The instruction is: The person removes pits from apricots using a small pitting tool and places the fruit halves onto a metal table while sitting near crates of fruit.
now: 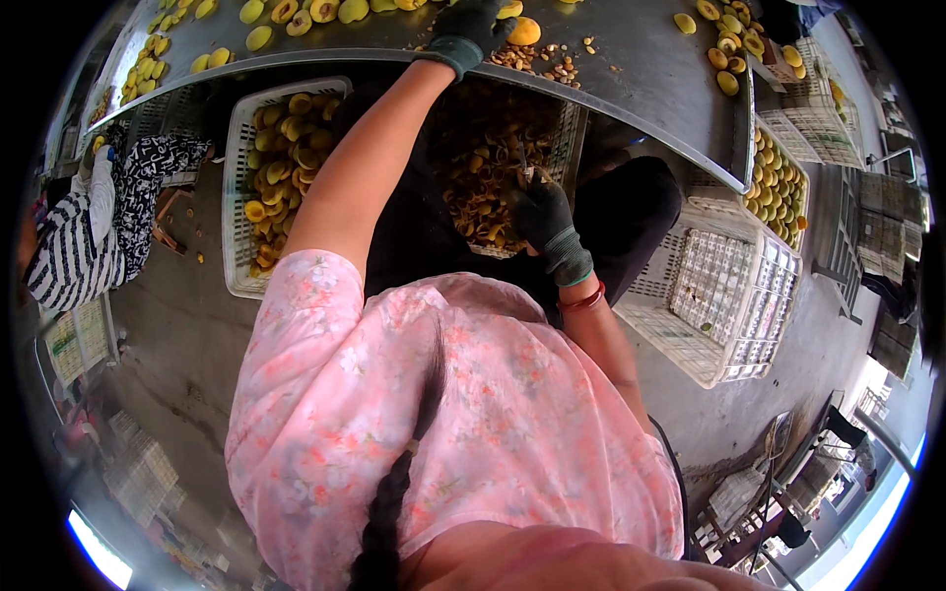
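Note:
My left hand [470, 37], in a dark glove with a green cuff, reaches onto the metal table. It is beside an orange-yellow peach [525, 32]; its fingertips are partly cut off by the upper edge, so its grip does not show. My right hand [548, 219], gloved too and with a red bracelet at the wrist, is closed round a slim metal-tipped hand tool [522, 153] that points up. Below it and to its left, a crate of curled peel and scraps [480, 187] sits under the table edge. Brown pits [560, 71] are scattered near my left hand.
The metal table [631, 98] carries more yellow fruit [325, 10]. A white crate [236, 236] of fruit halves stands left of my legs. At right are an empty white crate [754, 320] and a full fruit crate [774, 187]. Another person [94, 236] works at far left.

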`<state>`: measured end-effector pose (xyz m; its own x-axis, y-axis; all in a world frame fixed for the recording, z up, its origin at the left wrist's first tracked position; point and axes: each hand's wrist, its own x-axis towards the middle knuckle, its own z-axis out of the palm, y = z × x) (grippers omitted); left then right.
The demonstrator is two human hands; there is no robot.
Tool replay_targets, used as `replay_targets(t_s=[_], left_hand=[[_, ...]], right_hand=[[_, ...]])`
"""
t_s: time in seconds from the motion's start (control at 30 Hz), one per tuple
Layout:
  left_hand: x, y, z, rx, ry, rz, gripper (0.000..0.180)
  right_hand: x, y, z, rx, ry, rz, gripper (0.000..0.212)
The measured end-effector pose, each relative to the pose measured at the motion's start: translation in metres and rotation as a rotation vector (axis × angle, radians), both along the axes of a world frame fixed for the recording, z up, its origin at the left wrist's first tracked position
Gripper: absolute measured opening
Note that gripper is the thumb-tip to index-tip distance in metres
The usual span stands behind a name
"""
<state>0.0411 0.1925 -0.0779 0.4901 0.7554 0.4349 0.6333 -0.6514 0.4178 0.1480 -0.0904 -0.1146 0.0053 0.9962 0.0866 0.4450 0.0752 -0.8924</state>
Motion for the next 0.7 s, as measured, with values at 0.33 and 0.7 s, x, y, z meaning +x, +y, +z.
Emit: replay_targets(t_s=[0.33,0.7], left_hand=[[0.069,0.051,-0.063,-0.224,0.197,-0.041,0.040],[-0.040,-0.080,0.041,-0.972,-0.967,-0.450,0.038]], right_hand=[[0.016,-0.005,-0.014,-0.131,0.183,-0.189,0.004],[-0.001,0.013,0.052,-0.053,0.233,-0.188,0.003]])
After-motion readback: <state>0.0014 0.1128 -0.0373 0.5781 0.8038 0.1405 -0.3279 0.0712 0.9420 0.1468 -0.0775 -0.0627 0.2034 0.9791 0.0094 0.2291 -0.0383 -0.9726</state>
